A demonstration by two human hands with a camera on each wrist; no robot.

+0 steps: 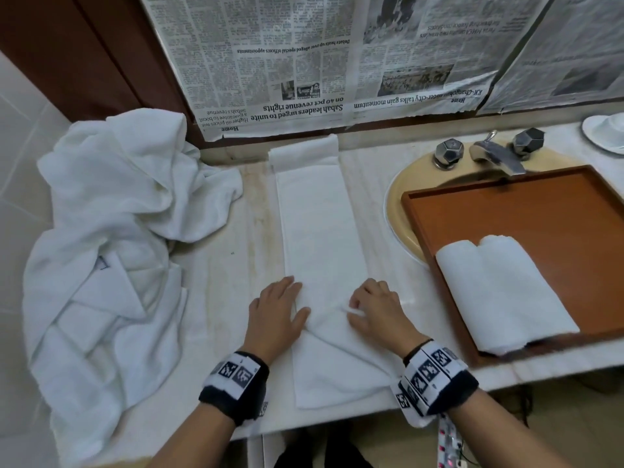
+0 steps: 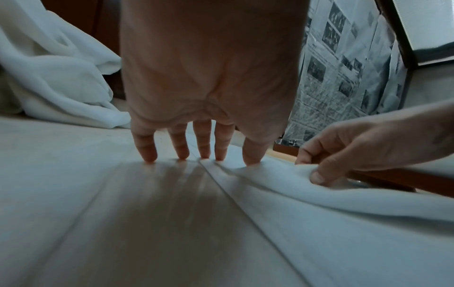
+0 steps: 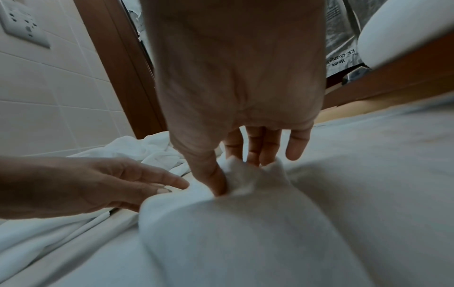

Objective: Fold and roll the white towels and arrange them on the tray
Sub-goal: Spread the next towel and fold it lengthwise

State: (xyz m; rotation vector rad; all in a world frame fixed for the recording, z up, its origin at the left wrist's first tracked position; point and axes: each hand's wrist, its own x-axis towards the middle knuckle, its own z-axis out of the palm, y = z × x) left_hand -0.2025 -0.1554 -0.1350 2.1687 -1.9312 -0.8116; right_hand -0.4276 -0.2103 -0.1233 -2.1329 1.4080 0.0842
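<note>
A white towel (image 1: pixel 317 224), folded into a long narrow strip, lies on the marble counter and runs away from me. Its near end is turned over diagonally. My left hand (image 1: pixel 278 312) lies flat with straight fingers at the strip's left edge, fingertips (image 2: pixel 183 155) down on the counter and towel. My right hand (image 1: pixel 373 307) pinches the raised corner of the towel (image 3: pixel 242 174) between thumb and fingers. Two rolled white towels (image 1: pixel 499 288) lie side by side in the near left corner of the brown wooden tray (image 1: pixel 540 201), which sits over the sink.
A heap of unfolded white towels (image 1: pixel 111 238) covers the counter's left end. The faucet (image 1: pixel 496 153) with two knobs stands behind the tray. Newspaper (image 1: pixel 304 62) covers the wall behind. A white dish (image 1: pixel 606 131) sits at the far right.
</note>
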